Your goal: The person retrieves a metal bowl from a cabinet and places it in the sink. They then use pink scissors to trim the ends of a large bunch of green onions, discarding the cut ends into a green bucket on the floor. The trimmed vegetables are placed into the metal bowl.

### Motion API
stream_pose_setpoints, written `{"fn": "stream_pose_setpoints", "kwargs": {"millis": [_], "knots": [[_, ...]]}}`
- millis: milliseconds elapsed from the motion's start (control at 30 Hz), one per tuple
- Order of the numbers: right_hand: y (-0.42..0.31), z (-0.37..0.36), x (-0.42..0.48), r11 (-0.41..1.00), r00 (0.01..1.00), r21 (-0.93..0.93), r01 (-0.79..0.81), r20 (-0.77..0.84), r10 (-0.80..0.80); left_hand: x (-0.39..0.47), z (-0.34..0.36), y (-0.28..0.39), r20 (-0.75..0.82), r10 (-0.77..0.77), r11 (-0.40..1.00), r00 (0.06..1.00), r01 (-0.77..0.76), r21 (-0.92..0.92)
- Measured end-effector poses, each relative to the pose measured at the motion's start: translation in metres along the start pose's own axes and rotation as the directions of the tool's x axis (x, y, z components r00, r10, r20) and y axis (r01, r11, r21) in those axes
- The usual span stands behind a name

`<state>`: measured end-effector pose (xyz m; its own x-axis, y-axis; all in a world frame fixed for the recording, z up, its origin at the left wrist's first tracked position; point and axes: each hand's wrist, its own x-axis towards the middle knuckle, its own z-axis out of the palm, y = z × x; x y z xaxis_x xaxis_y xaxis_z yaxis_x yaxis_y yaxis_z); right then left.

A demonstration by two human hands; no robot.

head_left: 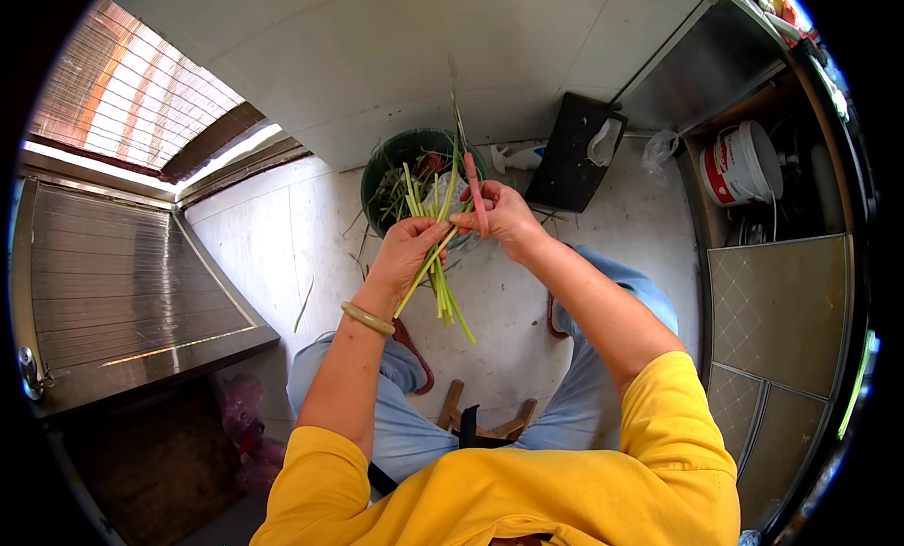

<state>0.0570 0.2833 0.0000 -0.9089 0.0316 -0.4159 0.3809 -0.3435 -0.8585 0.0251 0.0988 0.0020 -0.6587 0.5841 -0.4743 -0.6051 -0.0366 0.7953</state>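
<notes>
A bunch of long green vegetable stalks (443, 292) runs through my left hand (413, 246), which grips it around the middle. Its lower ends hang toward me and the upper ends point at the wall. My right hand (505, 210) holds a tool with a pink handle (474, 186) and a thin blade pointing away from me; whether it is a knife or scissors is unclear. The right thumb and fingertips meet the stalks beside my left fingers. Beneath both hands stands a dark green bucket (369, 182) holding green scraps and clear plastic.
A black box-like object (568, 168) leans by the wall, right of the bucket. Farther right, a white bucket (734, 165) sits in an open cabinet. A metal-faced door (134, 256) stands at left. Loose green bits (304, 304) lie on the floor. A wooden stool (450, 405) shows below me.
</notes>
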Motion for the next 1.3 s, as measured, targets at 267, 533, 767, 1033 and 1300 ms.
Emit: {"fn": "stream_pose_setpoints", "kwargs": {"millis": [267, 533, 767, 1033, 1300], "knots": [[0.009, 0.004, 0.0, 0.993, 1.0, 0.116, -0.003, -0.016, 0.005, 0.001, 0.004, -0.003, -0.049, 0.008, 0.998, 0.999, -0.005, 0.064], [0.002, -0.006, 0.007, 0.988, 0.995, 0.12, 0.094, -0.057, -0.088, -0.001, 0.006, 0.001, -0.016, -0.018, 0.997, 1.0, 0.019, 0.074], [-0.017, -0.02, 0.01, 0.982, 0.984, 0.102, 0.159, -0.096, -0.15, -0.004, 0.008, 0.006, 0.007, -0.025, 0.999, 1.0, 0.024, 0.049], [-0.025, -0.02, 0.01, 0.977, 0.99, 0.167, 0.136, -0.046, -0.131, -0.007, 0.007, 0.009, 0.032, -0.04, 0.995, 0.999, 0.037, 0.091], [-0.021, -0.021, 0.011, 0.993, 0.992, 0.044, 0.111, -0.069, -0.108, -0.009, 0.008, 0.01, 0.089, -0.096, 0.988, 0.991, 0.084, 0.131]]}}
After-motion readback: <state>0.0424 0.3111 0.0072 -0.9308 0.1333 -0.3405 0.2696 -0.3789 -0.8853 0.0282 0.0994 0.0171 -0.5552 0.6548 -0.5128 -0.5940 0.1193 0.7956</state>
